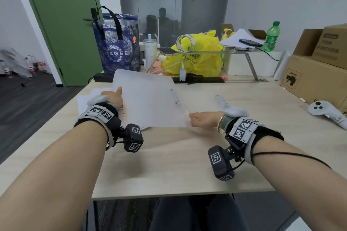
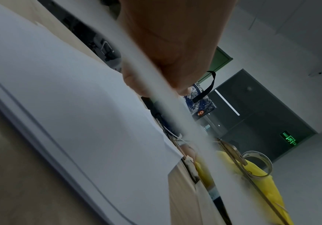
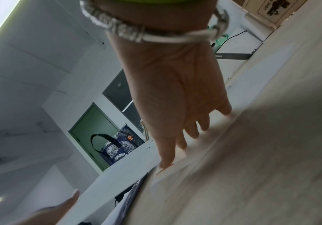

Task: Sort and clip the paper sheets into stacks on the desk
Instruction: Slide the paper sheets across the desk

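I hold a white paper sheet (image 1: pixel 148 103) raised and tilted over the wooden desk (image 1: pixel 169 165). My left hand (image 1: pixel 112 95) grips its left edge with the thumb on top; in the left wrist view the left hand (image 2: pixel 171 45) closes round the blurred sheet edge (image 2: pixel 175 109). My right hand (image 1: pixel 199 119) pinches the near right corner; the right wrist view shows the right hand (image 3: pixel 175 99) with fingers against the sheet (image 3: pixel 118 172). More sheets (image 1: pixel 84 99) lie flat under the left hand, seen as the lower stack (image 2: pixel 69 99). Two translucent studded clip strips (image 1: pixel 175 97), (image 1: pixel 221 101) lie on the desk.
A blue tote bag (image 1: pixel 116 47), a white cup (image 1: pixel 150 50) and a yellow bag (image 1: pixel 197 56) crowd the back of the desk. A metal riser (image 1: pixel 249 62) carries papers, a phone and a green bottle (image 1: pixel 271 36). Cardboard boxes (image 1: pixel 315 73) and a white controller (image 1: pixel 326 112) sit right.
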Available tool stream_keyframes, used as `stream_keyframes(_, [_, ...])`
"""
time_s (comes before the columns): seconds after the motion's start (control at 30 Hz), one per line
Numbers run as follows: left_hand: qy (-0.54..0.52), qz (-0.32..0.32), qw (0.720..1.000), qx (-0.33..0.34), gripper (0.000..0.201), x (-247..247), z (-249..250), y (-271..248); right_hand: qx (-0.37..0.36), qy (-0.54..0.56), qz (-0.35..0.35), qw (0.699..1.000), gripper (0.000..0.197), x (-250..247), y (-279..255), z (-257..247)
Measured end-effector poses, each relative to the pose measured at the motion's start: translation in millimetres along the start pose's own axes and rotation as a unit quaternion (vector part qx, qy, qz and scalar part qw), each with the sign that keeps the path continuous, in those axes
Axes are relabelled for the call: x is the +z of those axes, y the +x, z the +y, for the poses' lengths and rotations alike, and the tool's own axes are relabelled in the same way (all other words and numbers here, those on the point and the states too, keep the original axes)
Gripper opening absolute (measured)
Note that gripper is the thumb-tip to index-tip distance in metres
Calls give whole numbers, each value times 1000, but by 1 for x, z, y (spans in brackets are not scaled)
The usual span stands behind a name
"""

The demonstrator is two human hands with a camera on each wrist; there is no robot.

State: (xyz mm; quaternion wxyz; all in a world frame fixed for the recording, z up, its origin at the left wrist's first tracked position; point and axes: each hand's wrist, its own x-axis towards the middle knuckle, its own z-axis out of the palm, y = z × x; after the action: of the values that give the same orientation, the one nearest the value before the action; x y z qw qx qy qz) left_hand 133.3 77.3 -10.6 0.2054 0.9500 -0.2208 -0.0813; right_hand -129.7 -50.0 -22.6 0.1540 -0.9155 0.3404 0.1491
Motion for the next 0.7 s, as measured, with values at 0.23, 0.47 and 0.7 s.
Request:
stream_keyframes(0.23, [-34, 8, 999, 28, 53, 7, 16, -11, 80, -23, 7, 997, 82, -5, -16, 30])
stream_keyframes(0.47, [-3, -58, 997, 57, 58, 27, 51, -34, 132, -3, 30, 991, 100, -3, -17, 51])
stream_keyframes(0.7, [-27, -111, 991, 65, 73, 51, 90, -52, 142, 10, 28, 989, 79, -10, -33, 100])
